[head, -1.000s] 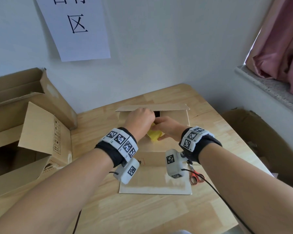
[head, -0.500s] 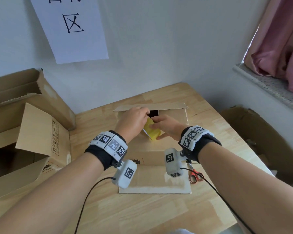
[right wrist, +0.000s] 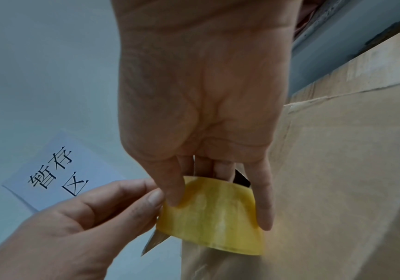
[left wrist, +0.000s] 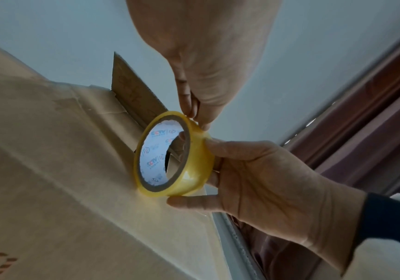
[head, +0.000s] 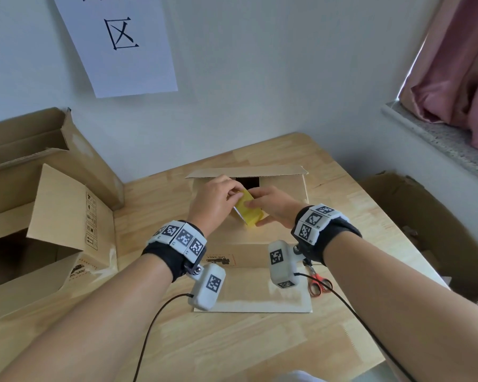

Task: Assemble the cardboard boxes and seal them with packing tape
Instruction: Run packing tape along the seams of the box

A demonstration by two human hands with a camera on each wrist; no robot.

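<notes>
A yellow packing tape roll (head: 250, 213) is held just above the top of the cardboard box (head: 283, 194) in the middle of the table. My right hand (head: 254, 214) grips the roll across its width, thumb near me and fingers on the far side (right wrist: 263, 208). My left hand (head: 233, 193) pinches the roll's outer layer at its upper rim with thumb and fingertips (left wrist: 194, 115). The tape roll (left wrist: 194, 163) stands on edge, its white core facing left. A dark gap shows between the box's far flaps (head: 247, 181).
Red-handled scissors (head: 319, 283) lie right of the box's near flap (head: 260, 295). A large open carton (head: 53, 216) fills the table's left side. Another carton (head: 425, 230) sits low on the right, under a window sill. The wall is close behind.
My left hand has slid off the top of the roll to its left upper rim, so more of the roll shows. The left wrist has drawn back leftward; the right hand barely moved.
</notes>
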